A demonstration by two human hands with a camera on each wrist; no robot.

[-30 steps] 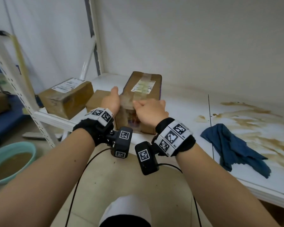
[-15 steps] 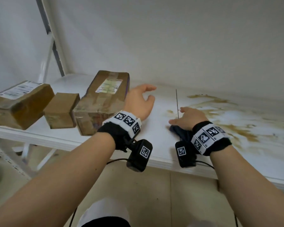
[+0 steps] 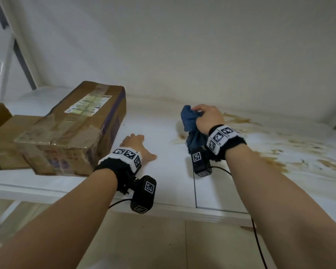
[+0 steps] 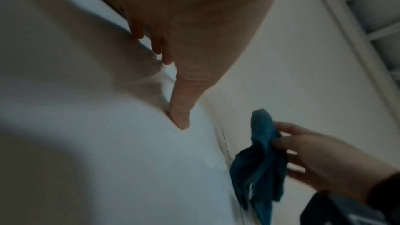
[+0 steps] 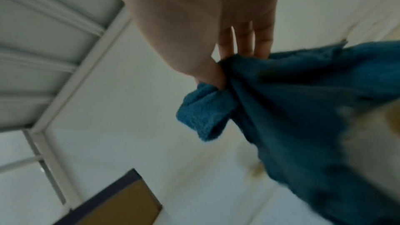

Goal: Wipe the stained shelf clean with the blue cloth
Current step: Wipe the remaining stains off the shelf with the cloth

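Right hand: your right hand [image 3: 208,118] pinches the one blue cloth [image 3: 189,121] above the shelf [image 3: 163,133].
Left hand: your left hand [image 3: 137,145] lies spread flat.
Boxes: two, at the left of the frame; the big box [image 3: 72,131] is taped shut.

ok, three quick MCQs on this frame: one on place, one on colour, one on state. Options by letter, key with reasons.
1. Where do the brown stains lie on the white shelf?
A. right of the cloth
B. under the boxes
C. along the front left edge

2. What colour is the crumpled cloth?
A. red
B. blue
C. yellow

3. What is the left hand doing?
A. gripping the cloth
B. lifting a box
C. resting flat on the shelf

Key: 1 A, the smears spread right of the cloth, clear of the taped cardboard box. 2 B, blue in all views. 3 C, its fingers lie straight on the shelf; the right hand holds the cloth.
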